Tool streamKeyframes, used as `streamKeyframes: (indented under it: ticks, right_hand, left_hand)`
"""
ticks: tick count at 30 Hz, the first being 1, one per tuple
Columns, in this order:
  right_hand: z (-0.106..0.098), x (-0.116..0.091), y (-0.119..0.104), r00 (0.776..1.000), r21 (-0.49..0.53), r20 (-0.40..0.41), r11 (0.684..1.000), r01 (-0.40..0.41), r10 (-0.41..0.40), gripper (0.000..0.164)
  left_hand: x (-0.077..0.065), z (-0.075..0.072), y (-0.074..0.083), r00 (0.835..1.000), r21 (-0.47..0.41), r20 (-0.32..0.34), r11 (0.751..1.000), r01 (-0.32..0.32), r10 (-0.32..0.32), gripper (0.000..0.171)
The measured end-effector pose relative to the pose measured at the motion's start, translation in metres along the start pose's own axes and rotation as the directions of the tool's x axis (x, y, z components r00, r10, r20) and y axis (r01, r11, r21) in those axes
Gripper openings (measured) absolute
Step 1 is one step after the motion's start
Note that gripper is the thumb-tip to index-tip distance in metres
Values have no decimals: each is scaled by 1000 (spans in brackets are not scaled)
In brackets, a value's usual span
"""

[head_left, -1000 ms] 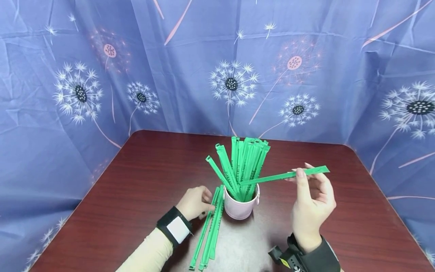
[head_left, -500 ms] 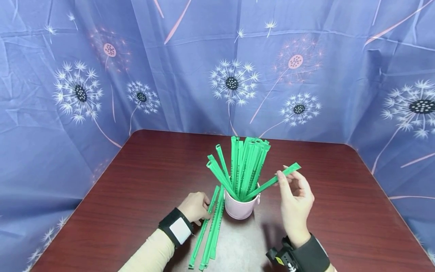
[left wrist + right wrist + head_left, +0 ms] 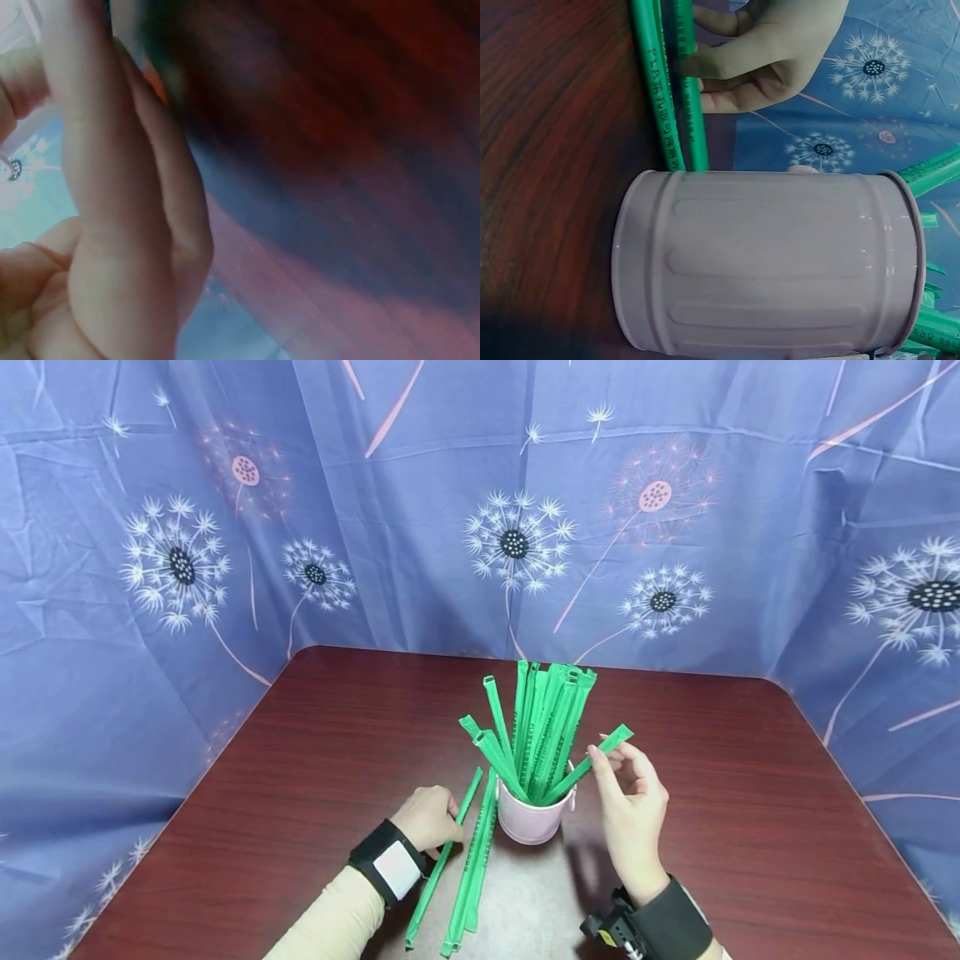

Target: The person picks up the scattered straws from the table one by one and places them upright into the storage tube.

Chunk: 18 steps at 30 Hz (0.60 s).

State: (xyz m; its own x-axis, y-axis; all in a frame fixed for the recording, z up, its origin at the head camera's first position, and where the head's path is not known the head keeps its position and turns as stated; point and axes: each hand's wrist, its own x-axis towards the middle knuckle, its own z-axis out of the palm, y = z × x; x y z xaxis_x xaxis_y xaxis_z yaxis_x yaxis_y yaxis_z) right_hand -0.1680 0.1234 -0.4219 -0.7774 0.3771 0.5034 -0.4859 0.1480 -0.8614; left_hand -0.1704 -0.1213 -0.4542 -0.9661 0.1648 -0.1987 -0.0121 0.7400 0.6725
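A pink bucket holds a bunch of green paper-wrapped straws. My right hand pinches the upper part of one wrapped straw, whose lower end slants inside the bucket's right rim. Left of the bucket, my left hand pinches another wrapped straw between thumb and fingers. In the right wrist view that left hand grips its straw beyond the bucket. Fingers of the left hand fill the left wrist view's left side, blurred.
Beside the bucket's left side, a few more wrapped straws lie on the dark red wooden table. A blue curtain with dandelion prints hangs behind and along both sides of the table.
My right hand has moved left and down, bringing its straw from across the bunch into the bucket. The left hand has taken hold of a straw and shifted it slightly away from the others.
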Motion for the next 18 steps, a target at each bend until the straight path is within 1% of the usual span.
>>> streamKeyframes:
  ticks: [3, 4, 6, 8, 10, 11, 13, 14, 15, 16, 18]
  right_hand:
    - [0, 0, 1, 1000, -15, -2, 1000, 3, -3, 16]
    - [0, 0, 1, 1000, -17, -3, 1000, 2, -2, 16]
    - [-1, 0, 1, 1000, -22, -1, 1000, -1, 0, 15]
    - [-1, -1, 2, 1000, -33, 1, 999, -4, 4, 15]
    - [-2, -1, 2, 1000, -51, 6, 999, -12, 12, 14]
    - [-2, -1, 3, 1000, -60, 10, 998, -14, 15, 14]
    - [-3, -1, 3, 999, -71, 20, 997, -23, 25, 14]
    - [-3, -2, 3, 999, -77, 24, 997, -29, 31, 15]
    - [-3, -2, 2, 999, -68, 27, 997, -36, 38, 17]
    - [-3, -2, 1, 999, -52, 31, 998, -38, 39, 19]
    - [-3, -3, -1, 999, -17, 31, 999, -36, 37, 26]
  left_hand:
    - [0, -1, 0, 1000, -15, -16, 1000, 3, -4, 13]
    - [0, -1, 0, 1000, -26, -24, 1000, 0, -1, 11]
    - [0, -4, 3, 998, -32, -56, 999, -9, 7, 19]
    - [0, -8, 7, 994, -67, -104, 997, -24, 17, 24]
    - [-2, -13, 12, 986, -109, -167, 993, -35, 17, 26]
    - [-3, -16, 15, 978, -124, -209, 991, -44, 17, 27]
    - [-4, -20, 20, 953, -174, -304, 982, -72, 16, 27]
    - [-4, -21, 22, 934, -184, -357, 979, -89, 18, 27]
    - [-5, -22, 24, 908, -186, -418, 975, -118, 30, 26]
    - [-6, -24, 26, 878, -184, -476, 972, -148, 43, 24]
    - [-7, -25, 30, 810, -182, -582, 959, -219, 74, 22]
